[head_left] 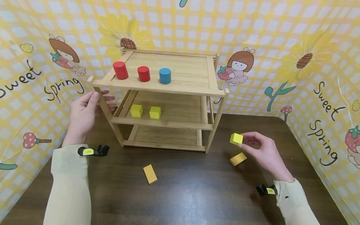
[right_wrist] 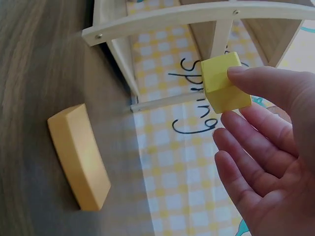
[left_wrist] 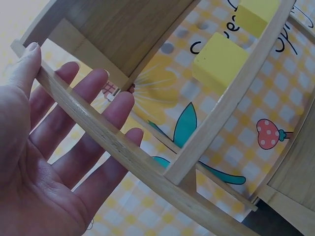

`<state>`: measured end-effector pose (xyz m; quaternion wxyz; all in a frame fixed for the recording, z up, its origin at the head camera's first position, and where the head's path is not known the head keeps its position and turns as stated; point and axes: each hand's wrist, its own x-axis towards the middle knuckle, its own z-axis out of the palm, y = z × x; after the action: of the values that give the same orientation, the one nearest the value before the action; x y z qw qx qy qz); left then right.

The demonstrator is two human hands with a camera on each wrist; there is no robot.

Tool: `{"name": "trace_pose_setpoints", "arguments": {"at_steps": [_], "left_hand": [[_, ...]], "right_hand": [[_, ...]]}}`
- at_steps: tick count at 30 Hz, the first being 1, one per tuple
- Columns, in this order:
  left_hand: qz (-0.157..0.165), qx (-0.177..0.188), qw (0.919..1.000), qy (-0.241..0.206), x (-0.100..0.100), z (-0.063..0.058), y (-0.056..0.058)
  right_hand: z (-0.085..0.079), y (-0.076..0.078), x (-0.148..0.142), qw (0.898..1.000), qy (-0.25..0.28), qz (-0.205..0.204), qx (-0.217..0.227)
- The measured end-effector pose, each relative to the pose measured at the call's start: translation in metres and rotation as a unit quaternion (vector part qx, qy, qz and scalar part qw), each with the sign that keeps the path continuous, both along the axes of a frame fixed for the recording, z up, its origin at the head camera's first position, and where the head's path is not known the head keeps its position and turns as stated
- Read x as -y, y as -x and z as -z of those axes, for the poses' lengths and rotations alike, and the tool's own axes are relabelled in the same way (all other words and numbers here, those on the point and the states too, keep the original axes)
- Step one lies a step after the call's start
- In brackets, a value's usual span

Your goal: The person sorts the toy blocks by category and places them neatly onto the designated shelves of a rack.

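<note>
A three-tier wooden shelf [head_left: 163, 125] stands on the dark table. My left hand [head_left: 85, 111] holds its front left post, thumb in front and fingers [left_wrist: 115, 110] passing loosely behind. My right hand [head_left: 261, 150], right of the shelf, pinches a yellow cube [head_left: 236, 138] between thumb and fingers, above the table. Two more yellow cubes, a left one [head_left: 136, 111] and a right one [head_left: 155, 112], sit on the middle tier. Along the top tier's front stand a taller red cylinder [head_left: 120, 70], a shorter red cylinder [head_left: 144, 74] and a blue cylinder [head_left: 165, 76].
One orange block [head_left: 238, 159] lies on the table just below the held cube. Another orange block [head_left: 150, 174] is in front of the shelf. Checked yellow cloth [head_left: 180, 25] with printed flowers and figures hangs behind and on both sides.
</note>
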<state>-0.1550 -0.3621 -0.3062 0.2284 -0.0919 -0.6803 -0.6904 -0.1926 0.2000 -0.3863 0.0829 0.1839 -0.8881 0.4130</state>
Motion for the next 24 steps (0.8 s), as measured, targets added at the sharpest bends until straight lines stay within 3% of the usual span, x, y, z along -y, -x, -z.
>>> {"name": "trace_pose_setpoints", "arguments": {"at_steps": [8, 24], "left_hand": [[0.001, 0.009, 0.9999, -0.011, 0.000, 0.000, -0.001], [0.004, 0.000, 1.0000, -0.003, 0.003, 0.003, 0.001]], "right_hand": [[-0.011, -0.006, 0.006, 0.999, 0.028, -0.006, -0.019], [-0.027, -0.018, 0.016, 0.998, 0.024, -0.019, -0.046]]}}
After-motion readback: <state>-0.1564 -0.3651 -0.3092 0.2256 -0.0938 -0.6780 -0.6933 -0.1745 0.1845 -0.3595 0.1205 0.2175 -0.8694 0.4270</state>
